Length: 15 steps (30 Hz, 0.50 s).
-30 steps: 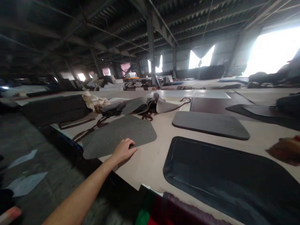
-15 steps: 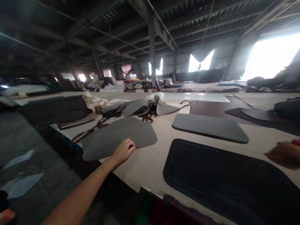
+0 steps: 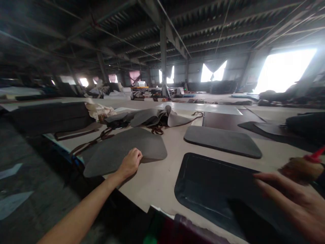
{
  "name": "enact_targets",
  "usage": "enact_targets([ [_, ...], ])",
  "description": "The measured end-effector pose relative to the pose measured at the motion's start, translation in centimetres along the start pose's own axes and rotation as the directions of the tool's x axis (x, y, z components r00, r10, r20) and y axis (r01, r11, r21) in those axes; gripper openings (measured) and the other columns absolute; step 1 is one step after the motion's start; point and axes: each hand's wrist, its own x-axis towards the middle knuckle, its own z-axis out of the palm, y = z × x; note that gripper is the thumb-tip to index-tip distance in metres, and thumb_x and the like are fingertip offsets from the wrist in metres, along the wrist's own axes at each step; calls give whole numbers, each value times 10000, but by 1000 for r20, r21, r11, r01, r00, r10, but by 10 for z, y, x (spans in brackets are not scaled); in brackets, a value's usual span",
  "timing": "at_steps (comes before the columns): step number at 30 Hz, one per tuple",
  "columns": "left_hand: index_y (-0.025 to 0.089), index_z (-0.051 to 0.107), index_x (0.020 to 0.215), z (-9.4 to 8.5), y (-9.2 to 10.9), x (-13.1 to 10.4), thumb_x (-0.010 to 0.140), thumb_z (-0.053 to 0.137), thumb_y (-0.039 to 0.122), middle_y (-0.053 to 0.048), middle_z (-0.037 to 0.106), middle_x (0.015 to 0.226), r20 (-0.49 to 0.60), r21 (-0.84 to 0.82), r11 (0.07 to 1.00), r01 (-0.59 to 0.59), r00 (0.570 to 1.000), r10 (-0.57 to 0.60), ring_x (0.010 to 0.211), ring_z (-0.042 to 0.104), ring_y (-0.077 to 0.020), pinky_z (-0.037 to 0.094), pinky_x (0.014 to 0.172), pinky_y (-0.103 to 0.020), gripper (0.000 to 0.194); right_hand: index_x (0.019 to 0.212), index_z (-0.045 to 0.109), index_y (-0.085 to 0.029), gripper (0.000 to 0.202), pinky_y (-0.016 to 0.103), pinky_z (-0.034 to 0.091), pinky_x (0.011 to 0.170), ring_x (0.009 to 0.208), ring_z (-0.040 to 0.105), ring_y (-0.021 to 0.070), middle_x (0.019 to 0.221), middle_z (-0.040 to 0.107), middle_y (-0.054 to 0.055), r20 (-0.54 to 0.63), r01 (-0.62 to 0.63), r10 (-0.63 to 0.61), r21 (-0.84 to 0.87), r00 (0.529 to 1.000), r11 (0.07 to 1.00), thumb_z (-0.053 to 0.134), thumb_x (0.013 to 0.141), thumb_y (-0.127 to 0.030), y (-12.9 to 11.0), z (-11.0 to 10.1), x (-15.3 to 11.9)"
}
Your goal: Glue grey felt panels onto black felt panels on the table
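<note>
My left hand point(image 3: 130, 161) is closed on the near edge of a flat grey sheet point(image 3: 124, 145) with rounded corners, which lies at the left edge of the table. A little shadow shows under that edge beside my knuckles. At the lower right, my right hand point(image 3: 291, 203) hovers over a black panel point(image 3: 215, 186) with rounded corners, its thumb and forefinger apart and nothing visible between them. Its shadow falls on the panel. Behind the black panel lies a similar grey panel point(image 3: 223, 140).
Another person's hand point(image 3: 297, 169) with a red object point(image 3: 316, 155) is at the right edge. Crumpled grey pieces point(image 3: 149, 117) and brown strips point(image 3: 101, 135) lie farther back on the beige table point(image 3: 157, 179). Papers point(image 3: 15, 203) are on the floor at left.
My right hand has come into view from the right, over the black panel. My left hand keeps its place on the grey sheet's edge. The camera view has shifted slightly.
</note>
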Motion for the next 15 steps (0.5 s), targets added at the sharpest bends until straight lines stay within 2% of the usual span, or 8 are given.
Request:
enact_targets([
  [1, 212, 467, 811, -5, 6, 0, 916, 379, 360, -84, 526, 906, -33, -23, 1000, 8, 999, -8, 893, 501, -263, 396, 848, -415, 202, 898, 739, -372, 444, 510, 492, 738, 850, 642, 309, 960, 697, 155, 57, -20, 21, -16, 998, 1000, 752, 600, -701, -17, 17, 1],
  [3, 214, 464, 806, -13, 21, -3, 914, 386, 366, -73, 523, 887, -91, -74, 997, 13, 996, -20, 867, 503, -250, 400, 817, -398, 202, 935, 722, -324, 532, 416, 501, 588, 794, 653, 287, 988, 706, 150, 197, -99, 83, 73, 977, 992, 758, 584, -722, -45, 51, 3],
  [5, 215, 463, 796, -20, 39, -9, 925, 385, 378, -61, 520, 867, -144, -133, 991, 11, 989, -30, 839, 504, -233, 407, 782, -374, 222, 1015, 694, -269, 576, 354, 539, 596, 870, 676, 272, 1078, 703, 151, 335, -183, 106, 207, 936, 961, 765, 645, -705, -61, 85, 5],
  [8, 216, 473, 796, -26, 63, -20, 937, 385, 401, -48, 520, 852, -238, -210, 978, 15, 969, -66, 823, 505, -219, 420, 757, -348, 249, 1066, 632, -202, 523, 333, 590, 671, 915, 698, 253, 1094, 700, 156, 513, -357, 140, 354, 847, 864, 740, 783, -629, -63, 128, 8],
  [11, 213, 502, 837, -27, 80, -25, 934, 402, 410, -41, 536, 852, -332, -265, 963, 54, 932, -144, 819, 516, -216, 434, 759, -338, 241, 1108, 557, -144, 422, 335, 609, 681, 853, 720, 239, 1036, 701, 179, 622, -521, 194, 400, 758, 754, 622, 942, -527, -65, 162, 8],
  [13, 211, 520, 869, -26, 87, -26, 934, 409, 414, -37, 547, 847, -370, -291, 953, 83, 909, -193, 808, 526, -215, 445, 765, -337, 240, 1170, 504, -110, 447, 344, 617, 663, 829, 727, 241, 1034, 692, 202, 667, -613, 252, 383, 701, 691, 501, 1011, -528, -71, 179, 8],
  [15, 214, 529, 878, -25, 92, -30, 931, 416, 421, -33, 548, 834, -389, -314, 946, 82, 898, -207, 797, 533, -215, 458, 763, -335, 242, 1213, 458, -93, 524, 362, 622, 636, 810, 727, 247, 1046, 682, 211, 701, -674, 269, 395, 660, 624, 426, 1024, -581, -79, 192, 10],
])
